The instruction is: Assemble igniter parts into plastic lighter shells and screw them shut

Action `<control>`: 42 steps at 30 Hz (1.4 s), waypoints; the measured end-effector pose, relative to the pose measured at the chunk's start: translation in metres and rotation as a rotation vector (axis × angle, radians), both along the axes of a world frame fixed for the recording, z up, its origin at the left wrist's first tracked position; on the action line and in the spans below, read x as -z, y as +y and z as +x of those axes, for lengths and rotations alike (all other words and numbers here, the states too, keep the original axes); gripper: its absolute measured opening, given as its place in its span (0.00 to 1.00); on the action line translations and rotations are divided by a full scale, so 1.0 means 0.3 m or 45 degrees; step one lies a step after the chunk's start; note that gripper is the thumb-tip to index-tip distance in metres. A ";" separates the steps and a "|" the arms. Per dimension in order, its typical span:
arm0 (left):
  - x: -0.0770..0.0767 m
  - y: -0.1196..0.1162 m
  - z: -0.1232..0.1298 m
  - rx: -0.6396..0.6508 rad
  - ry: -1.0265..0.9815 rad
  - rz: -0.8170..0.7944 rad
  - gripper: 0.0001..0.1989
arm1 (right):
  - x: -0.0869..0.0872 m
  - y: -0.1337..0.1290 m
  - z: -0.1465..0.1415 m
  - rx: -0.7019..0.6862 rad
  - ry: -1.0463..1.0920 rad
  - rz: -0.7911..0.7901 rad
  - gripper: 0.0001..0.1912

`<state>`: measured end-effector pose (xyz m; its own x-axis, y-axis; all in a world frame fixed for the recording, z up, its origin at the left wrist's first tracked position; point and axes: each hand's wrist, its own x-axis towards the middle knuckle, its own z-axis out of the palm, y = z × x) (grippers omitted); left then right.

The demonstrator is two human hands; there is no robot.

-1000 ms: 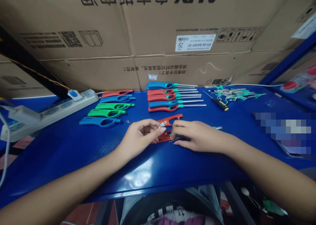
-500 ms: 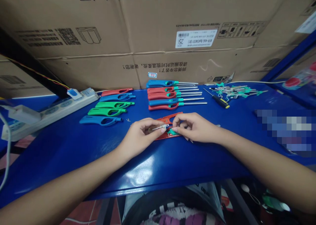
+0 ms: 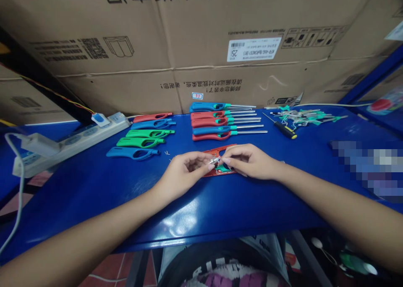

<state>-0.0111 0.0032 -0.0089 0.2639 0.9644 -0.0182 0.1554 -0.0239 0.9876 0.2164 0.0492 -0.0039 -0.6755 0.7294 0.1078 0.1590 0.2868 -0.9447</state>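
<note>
Since the earliest frame, the right hand (image 3: 252, 161) has been shifted up from the loose wires, and its fingertips have been brought to the end of a small part (image 3: 214, 161). By the left hand (image 3: 181, 169) this small part is gripped between thumb and fingers, its silvery tip pointed toward the right hand. The right hand's grip is nearly closed, thumb and forefinger set at that tip; whether anything is pinched there cannot be told.

Just beneath the fingertips, an orange shell (image 3: 211, 174) is laid on the blue table (image 3: 189, 219), partly covered by both hands. A green piece (image 3: 223, 168) is seen near its lower edge, with white wire beside it.

Behind the hands, blue and red lighters (image 3: 206, 121) are lined up with their metal rods pointed right. To the left, five handles (image 3: 140, 142) in red, blue and green are set in a row, near a white power strip (image 3: 75, 142). To the right, a screwdriver (image 3: 285, 130) is placed beside a pile of wired parts (image 3: 308, 117). Against the table's back, a cardboard box (image 3: 141, 26) is stood.
</note>
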 end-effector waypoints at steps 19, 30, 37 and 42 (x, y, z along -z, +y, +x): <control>-0.003 -0.006 -0.001 0.015 0.052 0.063 0.13 | 0.012 0.008 0.008 0.026 -0.016 -0.176 0.15; -0.001 -0.004 -0.001 0.023 0.015 0.071 0.12 | 0.016 0.019 0.011 -0.023 -0.012 0.042 0.14; 0.011 0.001 -0.007 0.022 0.081 0.108 0.13 | 0.021 0.022 0.011 -0.031 -0.032 0.060 0.12; 0.014 -0.001 -0.009 0.033 0.093 0.124 0.13 | 0.018 0.019 0.010 -0.038 -0.051 0.090 0.12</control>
<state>-0.0138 0.0029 -0.0130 0.2903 0.9554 0.0552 0.2251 -0.1242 0.9664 0.2194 0.0548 -0.0092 -0.7018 0.7003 0.1309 0.1865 0.3579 -0.9149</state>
